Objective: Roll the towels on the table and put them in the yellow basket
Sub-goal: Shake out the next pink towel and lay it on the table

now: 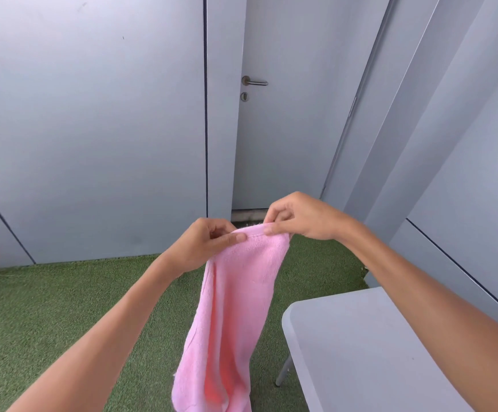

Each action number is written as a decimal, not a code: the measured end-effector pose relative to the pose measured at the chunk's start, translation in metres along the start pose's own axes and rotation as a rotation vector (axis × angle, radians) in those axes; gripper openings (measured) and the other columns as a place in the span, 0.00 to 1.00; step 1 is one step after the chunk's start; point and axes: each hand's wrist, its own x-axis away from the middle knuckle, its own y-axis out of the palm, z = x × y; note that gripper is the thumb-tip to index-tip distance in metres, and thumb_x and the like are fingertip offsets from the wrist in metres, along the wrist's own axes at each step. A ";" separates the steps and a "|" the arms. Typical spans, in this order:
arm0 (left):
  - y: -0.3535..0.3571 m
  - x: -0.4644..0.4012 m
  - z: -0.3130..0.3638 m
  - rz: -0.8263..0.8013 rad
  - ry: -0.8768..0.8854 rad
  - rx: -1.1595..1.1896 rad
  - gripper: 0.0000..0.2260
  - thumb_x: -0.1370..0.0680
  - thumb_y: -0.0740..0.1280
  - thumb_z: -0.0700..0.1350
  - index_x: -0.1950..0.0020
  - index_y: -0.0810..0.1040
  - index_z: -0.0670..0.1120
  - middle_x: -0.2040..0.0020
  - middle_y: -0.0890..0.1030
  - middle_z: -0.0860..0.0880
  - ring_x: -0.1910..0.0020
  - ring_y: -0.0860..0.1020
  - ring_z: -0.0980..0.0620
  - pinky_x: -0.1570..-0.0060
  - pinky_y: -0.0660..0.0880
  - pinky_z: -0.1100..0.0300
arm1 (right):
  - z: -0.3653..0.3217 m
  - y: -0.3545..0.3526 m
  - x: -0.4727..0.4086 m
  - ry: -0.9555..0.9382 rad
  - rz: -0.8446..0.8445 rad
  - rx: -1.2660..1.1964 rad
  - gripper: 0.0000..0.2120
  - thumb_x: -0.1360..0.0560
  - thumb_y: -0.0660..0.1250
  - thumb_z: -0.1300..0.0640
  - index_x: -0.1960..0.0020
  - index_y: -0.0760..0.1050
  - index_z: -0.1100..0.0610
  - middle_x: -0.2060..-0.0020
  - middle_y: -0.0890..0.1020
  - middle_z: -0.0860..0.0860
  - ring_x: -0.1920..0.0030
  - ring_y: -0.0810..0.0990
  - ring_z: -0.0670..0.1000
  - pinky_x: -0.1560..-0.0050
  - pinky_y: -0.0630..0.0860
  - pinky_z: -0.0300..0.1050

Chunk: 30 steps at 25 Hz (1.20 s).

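A pink towel (232,307) hangs in the air in front of me, folded lengthwise and drooping down past the bottom of the view. My left hand (209,242) pinches its top edge at the left. Close beside it, my right hand (298,217) pinches the same edge at the right. The two hands are only a short span apart. The towel hangs to the left of the grey table (360,352), over the grass floor. No yellow basket is in view.
The grey table fills the lower right, with one metal leg (283,370) showing under its corner. Green artificial grass (63,307) covers the floor. Grey wall panels and a door with a handle (253,82) stand ahead.
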 end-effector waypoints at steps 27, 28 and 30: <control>0.007 0.010 0.017 -0.157 0.085 -0.055 0.15 0.25 0.70 0.54 0.59 0.79 0.42 0.68 0.69 0.43 0.67 0.64 0.50 0.66 0.60 0.56 | -0.001 0.027 0.005 0.007 -0.190 0.091 0.08 0.27 0.73 0.52 0.50 0.80 0.52 0.73 0.71 0.50 0.71 0.67 0.47 0.67 0.63 0.42; 0.006 0.012 0.012 -0.152 0.075 -0.049 0.16 0.25 0.70 0.55 0.58 0.79 0.41 0.68 0.69 0.42 0.67 0.64 0.50 0.66 0.61 0.56 | 0.000 0.023 0.005 0.008 -0.161 0.108 0.07 0.27 0.73 0.52 0.53 0.81 0.54 0.74 0.72 0.49 0.72 0.67 0.46 0.68 0.63 0.41; 0.001 0.020 -0.008 -0.197 0.019 -0.062 0.18 0.28 0.71 0.59 0.57 0.80 0.43 0.65 0.74 0.38 0.66 0.68 0.51 0.64 0.65 0.55 | 0.003 0.010 0.012 0.014 -0.095 0.171 0.07 0.27 0.72 0.52 0.56 0.81 0.56 0.74 0.76 0.49 0.74 0.69 0.44 0.70 0.64 0.36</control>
